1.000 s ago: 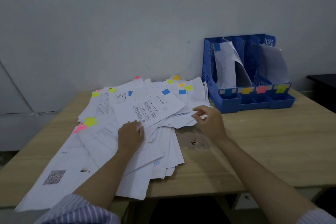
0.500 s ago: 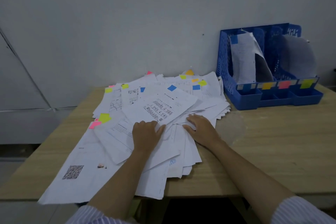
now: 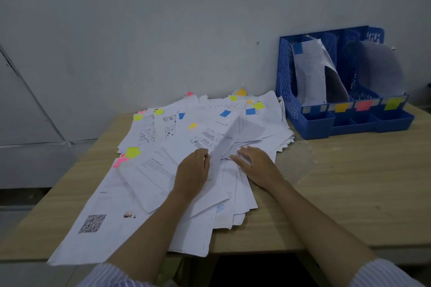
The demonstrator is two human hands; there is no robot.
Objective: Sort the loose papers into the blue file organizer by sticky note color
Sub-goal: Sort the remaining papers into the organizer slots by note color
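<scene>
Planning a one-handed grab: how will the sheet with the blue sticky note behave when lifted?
Probably floppy: the sheet already bends where the left hand raises it. Likely light, and apt to slide off the loose pile.

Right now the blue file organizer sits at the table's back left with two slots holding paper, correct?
Not quite. The head view shows the blue file organizer at the table's back right, not left. Two slots do hold paper.

I see a plain grey-white wall [image 3: 163,18] behind a light wooden counter [image 3: 349,182]. A white panel [image 3: 21,109] with a dark diagonal seam stands left. The light is dim and even.
</scene>
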